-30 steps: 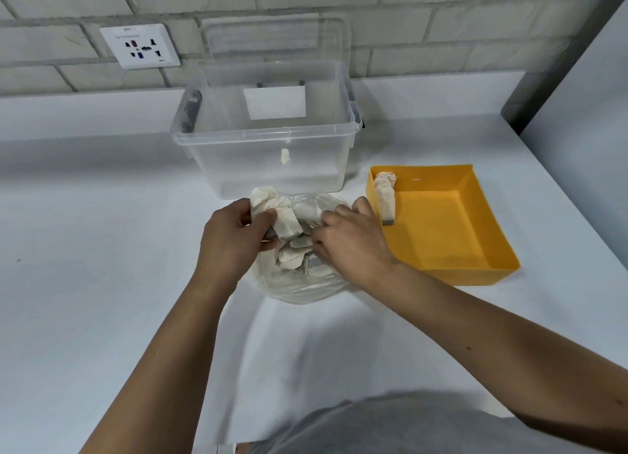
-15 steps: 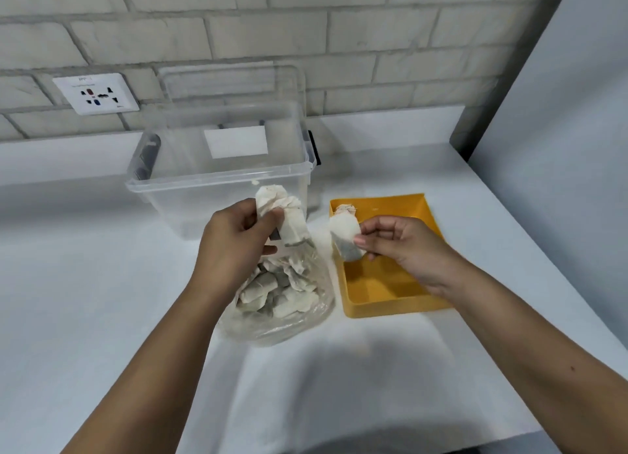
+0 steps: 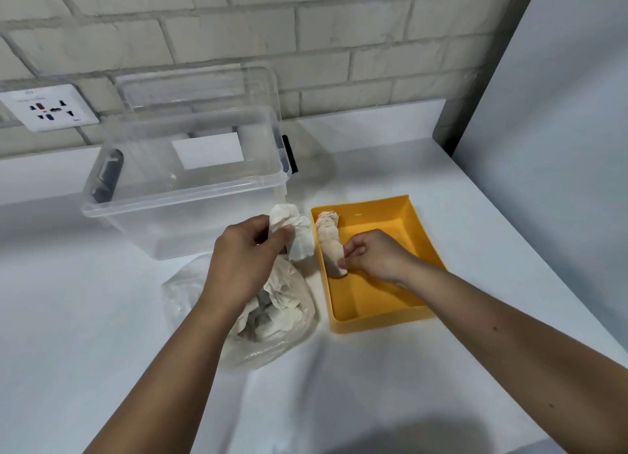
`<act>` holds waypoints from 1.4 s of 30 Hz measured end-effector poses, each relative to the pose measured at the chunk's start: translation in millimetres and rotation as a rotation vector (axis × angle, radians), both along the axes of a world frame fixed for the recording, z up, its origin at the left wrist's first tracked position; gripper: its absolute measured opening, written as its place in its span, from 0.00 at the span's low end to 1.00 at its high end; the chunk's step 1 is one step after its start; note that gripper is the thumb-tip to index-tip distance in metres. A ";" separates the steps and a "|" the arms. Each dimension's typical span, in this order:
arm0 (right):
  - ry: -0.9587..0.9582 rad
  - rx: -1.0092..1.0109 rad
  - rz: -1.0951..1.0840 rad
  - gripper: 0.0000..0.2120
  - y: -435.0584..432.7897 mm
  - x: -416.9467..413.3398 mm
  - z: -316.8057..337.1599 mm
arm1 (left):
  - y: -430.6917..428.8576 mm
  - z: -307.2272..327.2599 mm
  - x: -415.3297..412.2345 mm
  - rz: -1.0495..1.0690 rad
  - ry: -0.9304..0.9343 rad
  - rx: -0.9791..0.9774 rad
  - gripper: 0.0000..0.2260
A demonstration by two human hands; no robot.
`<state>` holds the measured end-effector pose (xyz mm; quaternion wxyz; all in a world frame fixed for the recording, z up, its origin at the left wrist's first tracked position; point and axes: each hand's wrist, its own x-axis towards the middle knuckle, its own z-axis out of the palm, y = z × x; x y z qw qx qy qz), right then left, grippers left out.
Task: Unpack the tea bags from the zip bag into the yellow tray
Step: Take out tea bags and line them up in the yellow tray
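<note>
A clear zip bag [image 3: 292, 331] holding several white tea bags lies on the white table in front of me. My left hand [image 3: 241, 260] grips the bag's top edge together with a crumpled tea bag [image 3: 295, 232] that sticks up above my fingers. The yellow tray [image 3: 404, 304] stands just right of the bag. Inside the tray, along its left wall, my right hand [image 3: 373, 256] pinches the near end of a tea bag [image 3: 331, 248]. Another tea bag [image 3: 327, 219] leans in the tray's far left corner, right behind it.
A large clear plastic bin [image 3: 190, 195] with black latches stands open behind the zip bag, its lid leaning against the brick wall. A wall socket [image 3: 51, 108] sits at the far left. A grey panel [image 3: 557, 113] rises along the table's right edge.
My right hand pulled a tea bag out of the zip bag and carried it right, down into the yellow tray. The left hand kept its hold on the bag's top.
</note>
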<state>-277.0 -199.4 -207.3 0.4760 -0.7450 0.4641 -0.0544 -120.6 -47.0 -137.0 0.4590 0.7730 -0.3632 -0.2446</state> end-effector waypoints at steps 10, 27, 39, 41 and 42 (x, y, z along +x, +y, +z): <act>0.025 -0.125 -0.112 0.09 -2.9 12.4 -11.1 | 2.3 -4.2 5.6 0.029 0.073 0.017 0.09; -0.367 -0.060 -0.006 0.07 22.0 5.6 73.3 | -9.9 -2.8 -5.2 -0.063 0.122 0.026 0.06; -0.165 0.302 -0.163 0.07 1.0 -12.5 19.0 | 1.1 -7.3 2.3 0.023 0.159 0.015 0.06; -0.159 0.299 -0.152 0.09 0.7 -4.4 11.7 | 0.8 -8.1 1.9 0.012 0.155 0.019 0.06; -0.155 0.289 -0.147 0.09 0.9 -0.3 9.9 | 0.7 -7.6 1.7 0.007 0.149 0.022 0.06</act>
